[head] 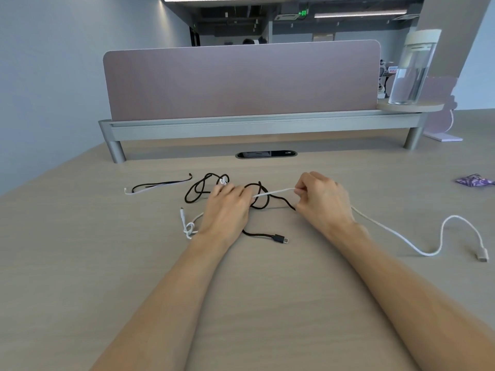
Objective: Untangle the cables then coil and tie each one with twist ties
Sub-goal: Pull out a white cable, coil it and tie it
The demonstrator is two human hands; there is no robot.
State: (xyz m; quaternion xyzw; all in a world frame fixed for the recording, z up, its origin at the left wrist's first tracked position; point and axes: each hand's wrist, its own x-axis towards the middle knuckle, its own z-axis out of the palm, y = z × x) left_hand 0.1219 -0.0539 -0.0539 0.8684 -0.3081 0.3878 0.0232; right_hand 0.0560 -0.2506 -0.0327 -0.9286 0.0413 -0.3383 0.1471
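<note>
Progress: early; the untangling is under way, and no cable is coiled or tied yet.
Tangle: the black braided cable [199, 187] lies in crossed loops at mid-frame on the desk [267, 303], and its USB-C plug [281, 239] lies free just below the hands.
White cable [401, 234]: one length is already out of the tangle, snaking to the right edge of the frame and ending in its plug [483, 257]. A taut stretch runs between the two hands through the black loops.
Left of the tangle: a small white knot [189, 229] sits beside the left wrist; I cannot tell whether it belongs to the same white cable.
Twist ties [158, 185]: a black strip and a white one, apparently the ties, lie untouched to the upper left of the tangle.
Left: freeing the black loops and the white knot, then coiling and tying each cable.
Left hand [227, 210]: palm down on the tangle, its fingers [225, 190] close together and nearly straight. The thumb is hidden, so I cannot tell whether it grips anything.
Right hand [321, 199]: its fingers [305, 183] are curled, with thumb and forefinger pinching the white cable and drawing it taut.
</note>
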